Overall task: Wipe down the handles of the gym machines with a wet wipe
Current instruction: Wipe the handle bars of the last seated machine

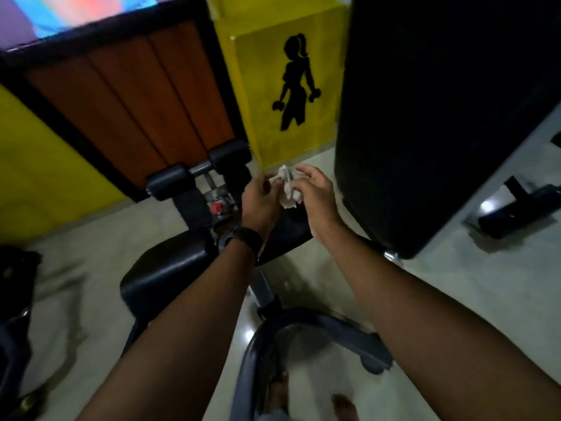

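Yellow wall behind; two hands, left hand, right hand, fingers pinching one wet wipe.

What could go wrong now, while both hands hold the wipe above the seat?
1. The wet wipe, bunched between the left hand and right hand, may tear or slip to the floor and get dirty.
2. The curved base tube lies close to a foot; a step forward could trip on it.
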### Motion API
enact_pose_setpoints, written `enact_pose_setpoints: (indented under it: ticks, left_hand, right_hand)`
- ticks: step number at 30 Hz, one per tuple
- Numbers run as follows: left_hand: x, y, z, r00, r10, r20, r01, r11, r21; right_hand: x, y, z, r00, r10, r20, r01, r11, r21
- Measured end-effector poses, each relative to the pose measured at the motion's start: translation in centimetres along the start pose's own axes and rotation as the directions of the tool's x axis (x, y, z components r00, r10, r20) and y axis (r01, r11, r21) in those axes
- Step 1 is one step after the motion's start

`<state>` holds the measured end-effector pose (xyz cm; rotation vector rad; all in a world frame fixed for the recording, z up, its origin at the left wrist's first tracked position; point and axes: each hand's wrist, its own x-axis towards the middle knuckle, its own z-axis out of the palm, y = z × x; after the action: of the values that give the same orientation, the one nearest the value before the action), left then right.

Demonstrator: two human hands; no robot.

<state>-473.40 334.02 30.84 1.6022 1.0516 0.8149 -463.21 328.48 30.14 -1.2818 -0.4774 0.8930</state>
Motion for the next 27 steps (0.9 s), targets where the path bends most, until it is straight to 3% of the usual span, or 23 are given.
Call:
enact_pose_setpoints:
  ticks: [4,9,15,19,23,27]
  left_hand:
    - [-4.1,2.4,-4.4,0.986,-0.028,-0.165,0.008,0.993,-0.117]
    - [-9.7,3.8,-11.5,0.928,-0.027,-0.372,-0.003,0.997,-0.079]
    - [-17.9,4.3,-23.1,0.733,-0.04,-0.679,-0.022,0.996,-0.082]
    - [-25.8,4.5,-30.1,0.647,-0.076,-0.758,-0.083,0.982,-0.169]
    - [-35.4,3.6,-37.9,0.493,-0.041,-0.869,-0.021,0.998,-0.059]
    - [-43.9,2.2,-45.4,0.359,-0.012,-0.933,0.062,0.998,0.011]
  right_hand:
    - [-2.7,-1.1,3.5,0.983,-0.032,0.18,0.062,0.984,-0.166]
    - [-7.5,-1.6,10.5,0.926,-0.08,0.37,0.145,0.978,-0.151]
    - [-17.1,-1.5,20.8,0.73,-0.095,0.677,0.192,0.979,-0.07]
    - [-25.1,-0.3,27.3,0.589,-0.085,0.804,0.185,0.982,-0.032]
    - [-35.0,2.0,33.7,0.447,-0.061,0.892,0.166,0.986,-0.016]
    - [-44.1,4.3,39.6,0.405,-0.042,0.913,0.141,0.99,-0.017]
